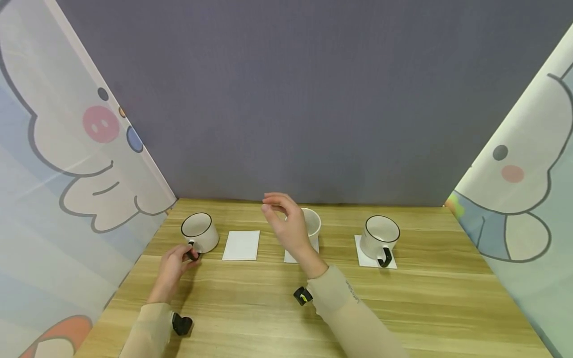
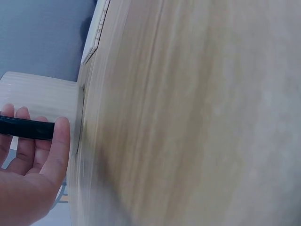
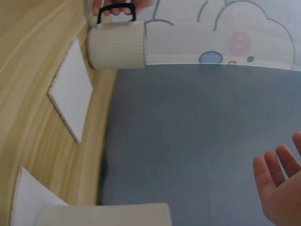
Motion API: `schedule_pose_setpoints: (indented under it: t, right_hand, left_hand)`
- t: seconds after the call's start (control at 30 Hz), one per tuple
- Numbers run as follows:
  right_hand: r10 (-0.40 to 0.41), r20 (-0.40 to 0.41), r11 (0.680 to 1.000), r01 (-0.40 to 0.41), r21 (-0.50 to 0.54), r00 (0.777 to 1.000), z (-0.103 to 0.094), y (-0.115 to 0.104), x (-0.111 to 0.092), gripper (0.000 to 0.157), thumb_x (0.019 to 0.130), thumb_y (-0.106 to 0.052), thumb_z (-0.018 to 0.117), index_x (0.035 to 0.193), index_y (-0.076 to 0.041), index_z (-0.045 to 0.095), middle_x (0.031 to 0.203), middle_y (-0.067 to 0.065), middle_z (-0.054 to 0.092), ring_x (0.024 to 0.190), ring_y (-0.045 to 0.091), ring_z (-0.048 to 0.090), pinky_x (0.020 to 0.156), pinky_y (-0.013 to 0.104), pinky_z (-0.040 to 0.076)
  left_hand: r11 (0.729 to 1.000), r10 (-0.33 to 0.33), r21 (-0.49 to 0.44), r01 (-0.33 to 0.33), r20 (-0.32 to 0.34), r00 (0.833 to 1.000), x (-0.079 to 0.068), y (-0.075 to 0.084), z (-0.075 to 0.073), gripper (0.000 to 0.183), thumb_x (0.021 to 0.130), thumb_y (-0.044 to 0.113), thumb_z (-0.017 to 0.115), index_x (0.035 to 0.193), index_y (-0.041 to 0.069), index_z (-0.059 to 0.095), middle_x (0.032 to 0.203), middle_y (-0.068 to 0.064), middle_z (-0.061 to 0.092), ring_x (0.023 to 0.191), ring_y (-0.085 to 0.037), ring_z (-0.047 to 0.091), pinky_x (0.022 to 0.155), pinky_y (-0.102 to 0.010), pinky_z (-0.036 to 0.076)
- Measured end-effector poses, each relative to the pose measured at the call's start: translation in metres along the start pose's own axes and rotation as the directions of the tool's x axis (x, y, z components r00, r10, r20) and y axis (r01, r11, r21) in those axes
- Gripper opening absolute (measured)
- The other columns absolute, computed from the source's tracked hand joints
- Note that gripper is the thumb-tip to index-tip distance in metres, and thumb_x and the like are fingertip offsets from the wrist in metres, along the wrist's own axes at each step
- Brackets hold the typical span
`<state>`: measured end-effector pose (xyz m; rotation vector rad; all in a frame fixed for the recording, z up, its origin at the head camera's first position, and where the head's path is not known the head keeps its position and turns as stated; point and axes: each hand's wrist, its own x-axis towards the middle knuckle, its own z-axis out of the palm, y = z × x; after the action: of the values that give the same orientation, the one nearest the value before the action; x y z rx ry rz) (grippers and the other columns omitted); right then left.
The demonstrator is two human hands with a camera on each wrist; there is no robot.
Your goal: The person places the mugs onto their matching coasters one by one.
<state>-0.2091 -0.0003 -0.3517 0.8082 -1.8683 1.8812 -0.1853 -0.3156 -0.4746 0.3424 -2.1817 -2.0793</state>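
At the left of the table, my left hand (image 1: 172, 268) grips the black handle (image 2: 28, 127) of a white mug (image 1: 205, 237) with a dark rim. The mug stands upright on the wood, left of a bare white square coaster (image 1: 241, 245). My right hand (image 1: 288, 223) is raised near a second white mug (image 1: 312, 223), partly covering it in the head view. Its fingers (image 3: 273, 172) are loosely bent and hold nothing. The second mug stands on its own coaster (image 1: 291, 256), its handle out of sight.
A third mug (image 1: 381, 237) stands on a coaster (image 1: 364, 259) at the right, black handle toward me. Behind the wooden table (image 1: 241, 308) rises a grey panel (image 1: 286, 99). Cartoon-printed sheets (image 1: 147, 194) flank it on both sides.
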Motion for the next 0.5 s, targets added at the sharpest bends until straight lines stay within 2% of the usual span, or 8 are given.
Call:
schedule_pose_setpoints:
  t: [0.17, 0.37, 0.5]
  right_hand:
    - [0.013, 0.005, 0.999, -0.013, -0.032, 1.000, 0.011, 0.033, 0.000, 0.014, 0.094, -0.001, 0.067, 0.106, 0.007, 0.068, 0.120, 0.021, 0.064, 0.115, 0.036, 0.059, 0.095, 0.048, 0.052]
    - [0.047, 0.020, 0.995, -0.045, -0.092, 0.999, 0.019, 0.048, -0.001, 0.016, 0.095, -0.011, 0.069, 0.105, 0.001, 0.070, 0.118, 0.013, 0.066, 0.113, 0.029, 0.061, 0.093, 0.048, 0.053]
    - [0.090, 0.066, 0.981, -0.077, -0.179, 0.994, 0.025, 0.056, -0.001, 0.019, 0.094, -0.012, 0.069, 0.109, 0.001, 0.069, 0.119, 0.012, 0.065, 0.113, 0.027, 0.061, 0.093, 0.044, 0.053]
  left_hand:
    - [1.000, -0.018, -0.006, 0.018, -0.010, 1.000, 0.000, 0.000, 0.000, 0.033, 0.107, 0.017, 0.043, 0.100, -0.012, 0.057, 0.091, -0.007, 0.058, 0.089, -0.022, 0.058, 0.087, -0.042, 0.056]
    - [0.999, -0.045, -0.011, 0.044, -0.013, 0.999, 0.001, 0.001, 0.001, 0.034, 0.108, 0.018, 0.043, 0.103, -0.012, 0.057, 0.094, -0.010, 0.057, 0.092, -0.024, 0.057, 0.089, -0.043, 0.056]
    - [0.998, -0.055, -0.014, 0.054, -0.007, 0.998, 0.002, 0.002, 0.001, 0.032, 0.108, 0.015, 0.041, 0.102, -0.011, 0.058, 0.095, -0.012, 0.057, 0.093, -0.025, 0.056, 0.090, -0.044, 0.055]
